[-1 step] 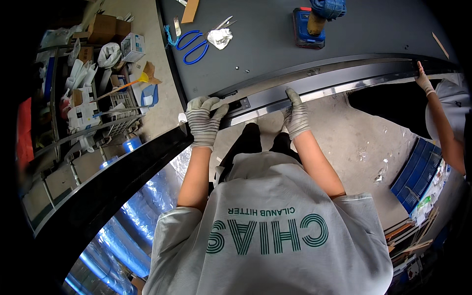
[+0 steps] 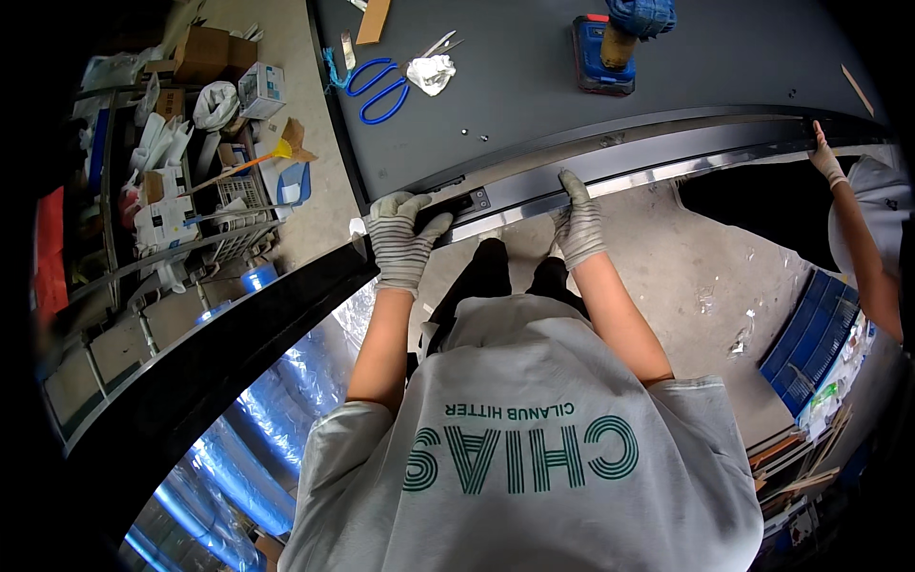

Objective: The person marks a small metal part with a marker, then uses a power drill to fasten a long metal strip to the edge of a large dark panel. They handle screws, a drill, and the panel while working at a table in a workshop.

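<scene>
A long metal frame rail [image 2: 648,162], grey on its face with a shiny near edge, runs along the near side of the dark tabletop [image 2: 534,71]. My left hand [image 2: 400,240], in a striped glove, wraps round the frame's corner, beside a black fitting with a small metal plate [image 2: 479,199]. Farther right, my right hand [image 2: 579,227], gloved alike, grips the rail with its thumb on the upper face; its other fingers are partly hidden below. A long black frame member [image 2: 238,319] stretches from the corner toward the lower left.
At the rail's right end is a co-worker's gloved hand [image 2: 825,157]. Blue-handled scissors [image 2: 385,100], crumpled white material [image 2: 431,74] and a blue power tool [image 2: 604,62] lie on the tabletop. Cluttered shelves [image 2: 157,191] stand left, above blue wrapped rolls [image 2: 243,467]. A blue crate [image 2: 810,338] sits right.
</scene>
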A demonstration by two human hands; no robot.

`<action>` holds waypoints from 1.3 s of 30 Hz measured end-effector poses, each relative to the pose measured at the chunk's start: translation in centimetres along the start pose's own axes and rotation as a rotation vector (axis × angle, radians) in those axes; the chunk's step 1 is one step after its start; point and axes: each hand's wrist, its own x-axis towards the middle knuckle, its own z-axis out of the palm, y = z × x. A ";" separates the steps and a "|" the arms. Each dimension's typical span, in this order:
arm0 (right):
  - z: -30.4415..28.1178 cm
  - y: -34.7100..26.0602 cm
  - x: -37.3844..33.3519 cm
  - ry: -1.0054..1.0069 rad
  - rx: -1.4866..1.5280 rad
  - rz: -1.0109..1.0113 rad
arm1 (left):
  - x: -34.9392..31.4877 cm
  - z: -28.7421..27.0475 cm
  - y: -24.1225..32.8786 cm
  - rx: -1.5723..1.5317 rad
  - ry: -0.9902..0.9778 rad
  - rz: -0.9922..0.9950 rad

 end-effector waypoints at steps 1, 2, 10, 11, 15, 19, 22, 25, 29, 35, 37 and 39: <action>-0.1 -0.1 0.3 0.019 -0.005 -0.009 | -0.6 0.2 -0.1 0.056 0.011 0.043; -0.2 0.0 0.6 0.021 -0.005 -0.007 | -0.8 0.4 -0.3 0.042 0.072 0.046; -0.3 0.1 1.3 0.040 -0.001 -0.025 | 2.4 1.6 -2.6 0.074 -0.060 0.042; -0.2 0.1 1.2 0.038 0.005 -0.034 | 2.4 1.6 -2.5 0.066 -0.062 0.051; 0.3 0.0 0.5 0.069 0.023 -0.008 | 2.2 1.3 -2.5 0.058 -0.081 0.074; 0.3 -0.3 0.6 0.058 0.022 -0.014 | 2.6 0.7 -2.2 0.039 -0.166 -0.047; 0.4 -0.5 0.5 0.029 0.017 -0.038 | 3.1 0.5 -1.7 0.086 -0.218 -0.084; 0.4 -0.5 0.6 0.021 0.018 -0.056 | 3.0 0.6 -1.6 0.121 -0.219 -0.116; 0.1 -0.4 1.2 -0.001 0.007 -0.040 | 2.8 1.2 -1.4 0.175 -0.205 -0.145; 0.2 -0.3 1.0 0.001 -0.020 -0.051 | 2.5 1.4 -2.2 0.179 -0.167 -0.051; 0.3 -0.1 0.8 0.019 0.009 -0.051 | 2.5 1.4 -2.4 0.138 -0.147 -0.025; 0.3 -0.1 0.8 0.018 0.005 -0.051 | 2.3 1.3 -2.4 0.098 -0.122 0.000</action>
